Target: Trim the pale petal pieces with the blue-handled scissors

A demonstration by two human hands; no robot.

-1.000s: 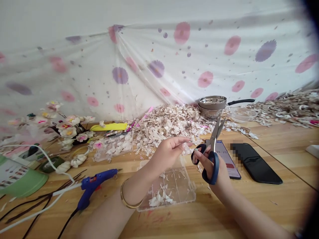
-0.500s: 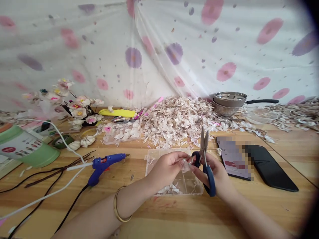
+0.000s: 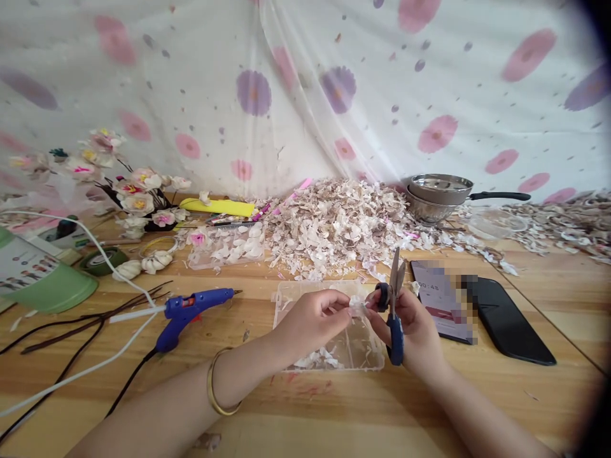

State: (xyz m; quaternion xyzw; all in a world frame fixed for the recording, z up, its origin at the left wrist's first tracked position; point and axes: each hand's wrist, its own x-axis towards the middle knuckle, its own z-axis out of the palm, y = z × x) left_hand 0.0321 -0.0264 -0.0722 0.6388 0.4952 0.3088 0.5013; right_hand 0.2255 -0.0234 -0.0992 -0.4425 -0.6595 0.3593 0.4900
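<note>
A small whitish petal-like piece (image 3: 357, 303) is pinched at the fingertips of my left hand (image 3: 315, 321). My right hand (image 3: 417, 327) grips blue-handled scissors (image 3: 396, 340), their blades pointing up and slightly apart. The fingertips of that hand also reach the whitish piece from the right; whether they pinch it too, I cannot tell. Below both hands lies a clear compartmented plastic box (image 3: 351, 366) with white scraps (image 3: 321, 358) inside. My left wrist and forearm partly cover the box's left side.
A blue glue gun (image 3: 195, 305) with its cord lies left. Behind the box rises a heap of dried petals (image 3: 334, 222). Two phones, one lit (image 3: 442, 305) and one black (image 3: 515, 321), lie right. Metal pans (image 3: 436, 194) and artificial flowers (image 3: 138, 200) stand at the back.
The two hands now hold the whitish piece with fingertips closer together on it, and it shows more plainly. The scissors stay in my right hand. The whole view has shifted slightly.
</note>
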